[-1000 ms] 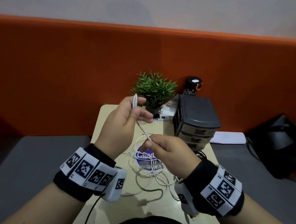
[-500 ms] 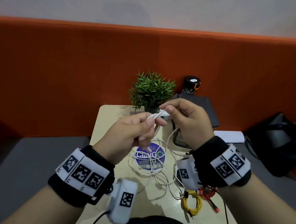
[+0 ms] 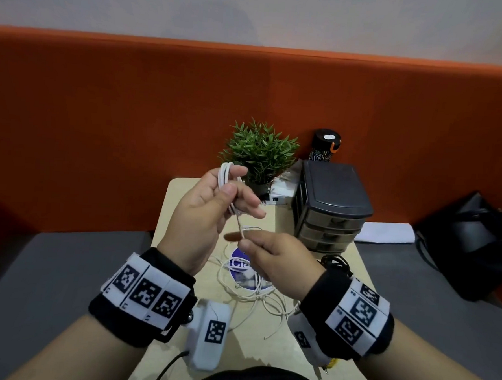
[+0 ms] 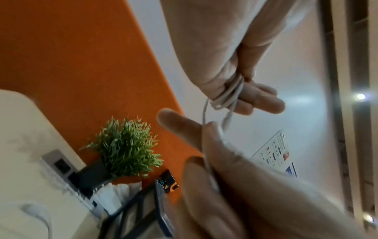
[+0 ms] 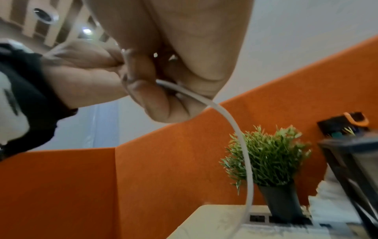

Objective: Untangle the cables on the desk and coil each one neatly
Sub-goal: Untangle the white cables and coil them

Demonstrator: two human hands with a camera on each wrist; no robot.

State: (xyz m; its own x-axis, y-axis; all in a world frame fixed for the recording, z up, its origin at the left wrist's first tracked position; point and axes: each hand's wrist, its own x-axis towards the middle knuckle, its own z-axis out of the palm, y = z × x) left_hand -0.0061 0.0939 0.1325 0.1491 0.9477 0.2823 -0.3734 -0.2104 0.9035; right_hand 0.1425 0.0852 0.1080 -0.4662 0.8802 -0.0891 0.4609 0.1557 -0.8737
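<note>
My left hand (image 3: 229,193) is raised above the desk and grips a small bundle of white cable loops (image 3: 225,175) between thumb and fingers; the left wrist view shows the same loops (image 4: 229,95) wrapped round the fingers. Just below it my right hand (image 3: 245,242) pinches the same white cable's free strand (image 3: 239,226) between thumb and forefinger, and in the right wrist view that strand (image 5: 235,127) curves down from the pinch toward the desk. More white cable (image 3: 255,296) lies in loose tangled loops on the beige desk (image 3: 172,211) under my hands.
A potted green plant (image 3: 261,152) and a dark drawer unit (image 3: 331,203) stand at the back of the desk. A black flask (image 3: 324,146) stands behind them. A black cable (image 3: 335,262) lies by the drawers, a yellow one (image 3: 331,363) peeks out under my right wrist.
My right hand came down from beside the left hand's fingertips to below it, drawing the strand along. My left hand rose and now holds more loops.
</note>
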